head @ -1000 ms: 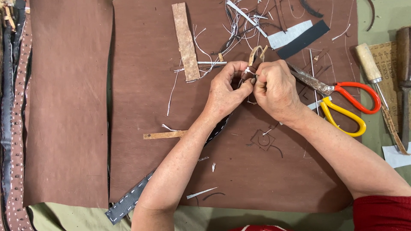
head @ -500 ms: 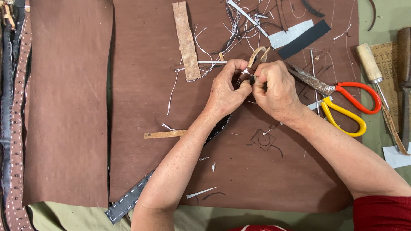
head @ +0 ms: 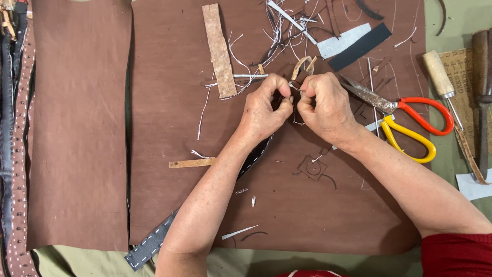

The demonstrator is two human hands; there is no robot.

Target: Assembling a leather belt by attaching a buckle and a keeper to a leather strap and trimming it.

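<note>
Little had moved since half a second earlier: both hands stayed at the upper middle of the frame, with only the fingertips shifted slightly around the work. The left hand (head: pixel 264 110) and the right hand (head: pixel 325 105) were both clenched, their fingertips meeting and pinching a small tan leather loop (head: pixel 302 65) that stuck up just above the knuckles. A thin pale thread (head: pixel 293 87) ran between the two pinches. The loop looked narrow, light brown and curled over on itself; how it joined the piece hidden under the fingers could not be told.

A dark stitched strap (head: pixel 154 243) ran from under the left wrist down toward the lower left. Both hands hovered over a large brown leather sheet (head: pixel 287 205). Just right of the right hand lay scissors (head: pixel 405 120) with one orange and one yellow handle, blades pointing toward the knuckles. A rough tan strip (head: pixel 219 48) lay upright to the upper left of the hands, and a tangle of thread scraps (head: pixel 287 31) sat above them. An awl with a pale wooden handle (head: pixel 438 74) lay at the far right. A second brown sheet (head: pixel 77 128) filled the left side.
</note>
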